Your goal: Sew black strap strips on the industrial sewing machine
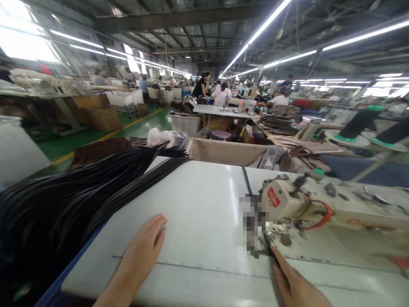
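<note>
A sewing machine (297, 200) stands on the right of the white table (198, 204). One narrow black strip (246, 179) runs through its needle area, which is pixelated, and comes out on the near side. My right hand (292, 277) holds the near end of this strip between thumb and fingers, just in front of the machine. Flat on the table at left of centre lies my left hand (147, 241), fingers stretched a little and nothing in it. Beyond it, a large bundle of black strips (79, 187) drapes over the table's left edge.
A beige cloth-lined bin (223, 151) sits behind the table. Thread cones (358, 123) stand at the right. Ruler marks (198, 269) run along the table's near part. Farther off are workers, a person in black (200, 87), and cardboard boxes (102, 118).
</note>
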Demonstrator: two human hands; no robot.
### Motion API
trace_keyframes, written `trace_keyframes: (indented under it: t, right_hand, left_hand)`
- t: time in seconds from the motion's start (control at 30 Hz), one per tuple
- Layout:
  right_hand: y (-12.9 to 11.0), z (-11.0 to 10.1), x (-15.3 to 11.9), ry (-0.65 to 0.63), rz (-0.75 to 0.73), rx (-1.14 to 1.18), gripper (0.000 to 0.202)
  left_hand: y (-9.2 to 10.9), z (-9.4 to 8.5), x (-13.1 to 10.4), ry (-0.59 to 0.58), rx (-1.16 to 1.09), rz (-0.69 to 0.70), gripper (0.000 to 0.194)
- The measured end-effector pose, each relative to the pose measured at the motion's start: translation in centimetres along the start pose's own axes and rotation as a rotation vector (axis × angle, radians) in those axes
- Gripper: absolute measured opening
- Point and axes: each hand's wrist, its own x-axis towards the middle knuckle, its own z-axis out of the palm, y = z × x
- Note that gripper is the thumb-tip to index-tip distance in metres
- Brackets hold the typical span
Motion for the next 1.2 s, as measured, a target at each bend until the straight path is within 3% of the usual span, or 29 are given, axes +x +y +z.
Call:
trace_keyframes:
  t: [0.13, 0.23, 0.37, 0.43, 0.5, 0.57, 0.63, 0.73, 0.8, 0.93, 1.2]
  right_hand:
    - [-1.4, -0.5, -0.2, 0.01, -0.017, -0.141, 0.055]
    - [-2.1, -1.1, 0.0, -0.025, -0.027, -0.155, 0.055]
    - [-2.7, -2.0, 0.2, -0.048, 0.0, -0.155, 0.054]
    - [-2.9, -2.1, 0.2, -0.066, 0.003, -0.146, 0.054]
    - [-3.0, -2.2, 0.1, -0.082, 0.002, -0.137, 0.054]
    - [-3.0, -2.2, 0.0, -0.086, -0.007, -0.125, 0.055]
    - [-2.9, -2.2, -0.2, -0.099, -0.021, -0.104, 0.056]
    - [-2.9, -2.5, -0.3, -0.138, -0.041, -0.075, 0.059]
    - [-2.9, -2.6, -0.3, -0.157, -0.051, -0.057, 0.061]
    - [-2.5, -2.4, -0.3, -0.168, -0.074, -0.019, 0.058]
    - [-1.8, -2.2, -0.3, -0.178, -0.139, 0.038, 0.054]
  left_hand:
    - [-0.2, 0.6, 0.1, -0.031, 0.075, -0.018, 0.036]
    - [0.6, 1.0, 0.2, -0.054, 0.148, 0.076, 0.036]
    - [3.2, 1.0, 1.5, -0.206, 0.166, 0.462, 0.043]
    - [5.4, 1.1, 3.1, -0.286, 0.155, 0.681, 0.047]
    - [8.2, 1.6, 4.9, -0.318, 0.145, 0.806, 0.042]
    - [11.7, 3.0, 6.5, -0.298, 0.124, 0.797, 0.036]
    - [15.5, 5.1, 7.2, -0.23, 0.025, 0.673, 0.034]
    - [20.8, 8.7, 6.7, -0.186, -0.15, 0.493, 0.032]
    - [23.1, 10.6, 5.6, -0.166, -0.173, 0.425, 0.033]
    - [24.7, 12.2, 3.7, -0.155, -0.141, 0.46, 0.041]
    - [24.4, 12.0, 3.3, -0.171, -0.055, 0.536, 0.047]
